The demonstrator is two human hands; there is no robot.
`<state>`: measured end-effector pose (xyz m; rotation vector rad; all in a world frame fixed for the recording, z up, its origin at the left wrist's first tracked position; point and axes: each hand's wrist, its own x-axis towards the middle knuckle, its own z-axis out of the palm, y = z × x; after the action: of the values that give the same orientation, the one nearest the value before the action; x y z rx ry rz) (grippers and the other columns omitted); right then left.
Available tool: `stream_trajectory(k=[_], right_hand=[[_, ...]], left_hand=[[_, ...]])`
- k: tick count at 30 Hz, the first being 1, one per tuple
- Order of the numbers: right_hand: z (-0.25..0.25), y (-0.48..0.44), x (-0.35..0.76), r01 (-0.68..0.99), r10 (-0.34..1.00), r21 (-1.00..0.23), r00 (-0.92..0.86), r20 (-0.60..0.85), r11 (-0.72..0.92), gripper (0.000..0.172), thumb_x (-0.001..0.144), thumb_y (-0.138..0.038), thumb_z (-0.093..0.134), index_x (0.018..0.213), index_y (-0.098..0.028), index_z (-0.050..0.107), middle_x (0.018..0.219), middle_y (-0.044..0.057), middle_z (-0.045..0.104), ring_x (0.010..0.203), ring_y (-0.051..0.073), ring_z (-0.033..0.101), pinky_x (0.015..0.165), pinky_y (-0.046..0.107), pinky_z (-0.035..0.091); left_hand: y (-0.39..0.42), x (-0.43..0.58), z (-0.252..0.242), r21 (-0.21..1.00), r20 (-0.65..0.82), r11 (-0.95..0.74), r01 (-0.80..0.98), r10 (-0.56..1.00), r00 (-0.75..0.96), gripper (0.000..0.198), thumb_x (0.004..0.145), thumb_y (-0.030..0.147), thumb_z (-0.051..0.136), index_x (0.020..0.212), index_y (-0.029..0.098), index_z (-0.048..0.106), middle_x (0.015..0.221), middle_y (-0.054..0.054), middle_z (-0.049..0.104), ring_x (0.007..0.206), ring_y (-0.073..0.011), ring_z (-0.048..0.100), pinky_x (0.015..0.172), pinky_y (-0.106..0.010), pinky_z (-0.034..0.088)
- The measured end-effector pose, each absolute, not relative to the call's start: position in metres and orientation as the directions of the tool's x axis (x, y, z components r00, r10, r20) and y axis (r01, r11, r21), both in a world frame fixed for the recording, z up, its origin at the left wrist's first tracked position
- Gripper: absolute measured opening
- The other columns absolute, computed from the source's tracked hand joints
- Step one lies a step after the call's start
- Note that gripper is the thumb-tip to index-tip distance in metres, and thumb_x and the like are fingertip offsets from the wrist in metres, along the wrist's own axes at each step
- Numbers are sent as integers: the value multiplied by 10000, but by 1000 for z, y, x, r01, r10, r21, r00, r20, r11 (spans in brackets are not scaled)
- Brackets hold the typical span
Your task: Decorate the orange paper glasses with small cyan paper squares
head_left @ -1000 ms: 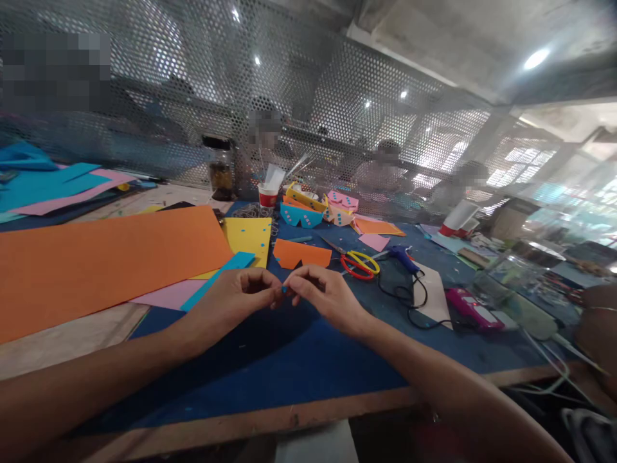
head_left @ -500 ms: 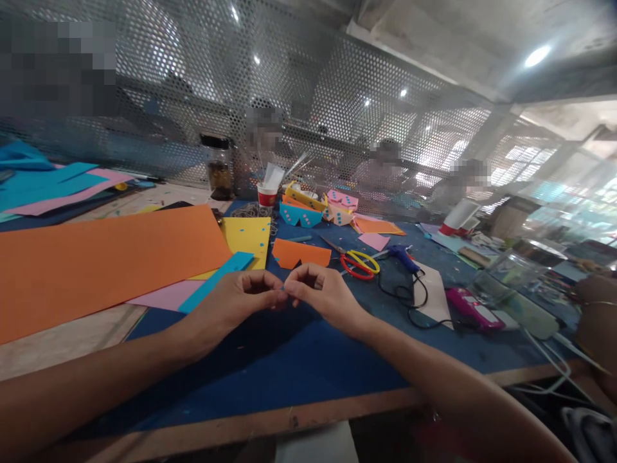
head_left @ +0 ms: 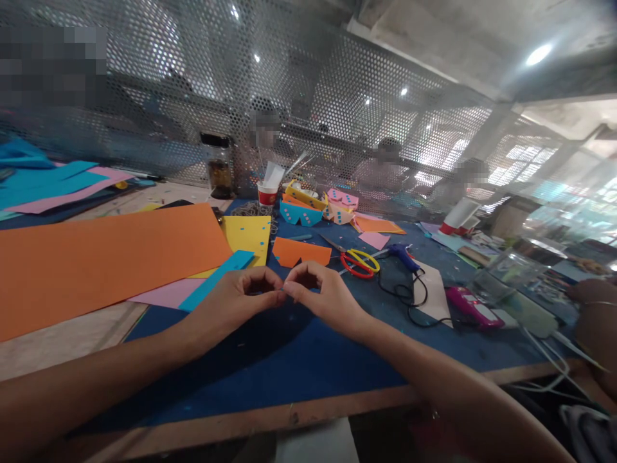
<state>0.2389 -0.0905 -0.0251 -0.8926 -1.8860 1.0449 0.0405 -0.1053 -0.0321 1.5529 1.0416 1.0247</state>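
Observation:
My left hand (head_left: 236, 301) and my right hand (head_left: 322, 294) meet fingertip to fingertip just above the blue mat (head_left: 299, 360). Both are closed in a pinch on a tiny blue paper bit (head_left: 283, 290), which is barely visible between the fingers. A cut orange paper piece (head_left: 301, 252) lies just beyond my hands. A blue paper strip (head_left: 216, 278) lies by my left hand, over a yellow sheet (head_left: 248, 235) dotted with blue bits.
A large orange sheet (head_left: 96, 260) covers the left. Red and yellow scissors (head_left: 357, 260), a blue glue gun (head_left: 402, 257) with black cord, and a pink tool (head_left: 470, 308) lie right. Finished paper shapes (head_left: 313, 209), a cup (head_left: 267, 193) and a perforated metal screen (head_left: 337, 116) stand behind. Another person's arm (head_left: 595, 315) shows far right.
My hands have stayed pinched together and shifted only slightly. The blue bit between my fingertips shows less now than a second ago.

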Motion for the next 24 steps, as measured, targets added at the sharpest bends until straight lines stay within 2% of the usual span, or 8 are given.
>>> stream_trajectory(k=[9,19,24], right_hand=[[-26,-90,240,205,847,-888,-445,290,412,111,899,-289,671,880,-181,655,804,-21,665,691,110,618,698,245,495],[-22,-91,240,226,847,-888,-462,264,400,112,899,-279,651,860,-175,642,774,-26,639,679,108,602,685,243,485],[-22,-91,242,153,833,-916,-491,255,371,151,922,-327,649,907,-178,639,838,-7,662,695,115,631,696,256,510]], left_hand=[[-110,44,-20,980,115,-151,128,960,254,181,747,375,781,743,207,713,709,17,680,731,-172,619,719,-279,487],[-110,41,-25,973,121,-172,154,948,295,221,763,411,785,799,206,708,781,-6,721,788,-208,666,752,-307,503],[-112,42,-20,972,137,-185,141,945,296,230,800,433,746,772,209,699,769,-14,705,774,-209,647,749,-313,505]])
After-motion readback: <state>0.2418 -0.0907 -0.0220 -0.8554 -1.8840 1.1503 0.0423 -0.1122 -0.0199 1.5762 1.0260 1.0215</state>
